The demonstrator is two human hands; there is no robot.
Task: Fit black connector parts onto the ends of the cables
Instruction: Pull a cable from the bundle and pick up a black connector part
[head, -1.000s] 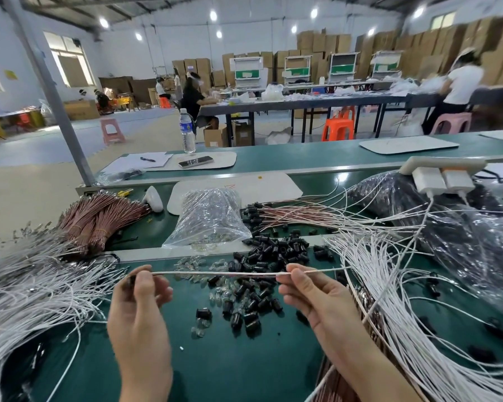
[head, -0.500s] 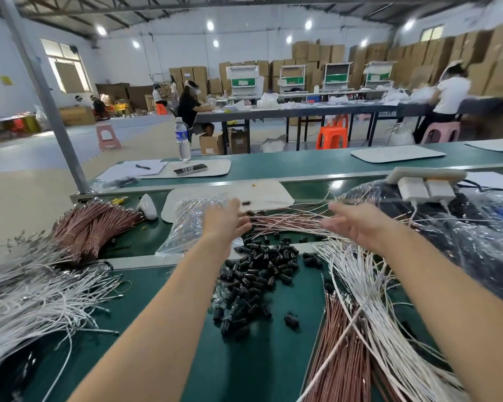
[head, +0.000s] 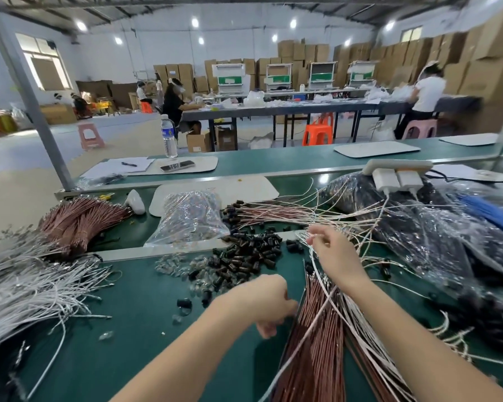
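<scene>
Warehouse hall, cardboard boxes [head: 302, 53] stacked along the back wall; we find their print too blurred to read. A green table [head: 122, 329] fills the foreground. At the left edge a grey-white cable heap [head: 26, 285] is cut off. Below, copper cables [head: 317, 367] run out of frame, with white cables [head: 360, 338] fanned beside them. Mid-table, black connector parts [head: 244, 256] lie piled, behind the left hand [head: 262, 303]. That hand is curled at the copper cables; we cannot tell what it holds. The right hand [head: 331, 253] pinches white cables near their ends. On the far side, the water bottle [head: 169, 136] has a blue label, unreadable.
</scene>
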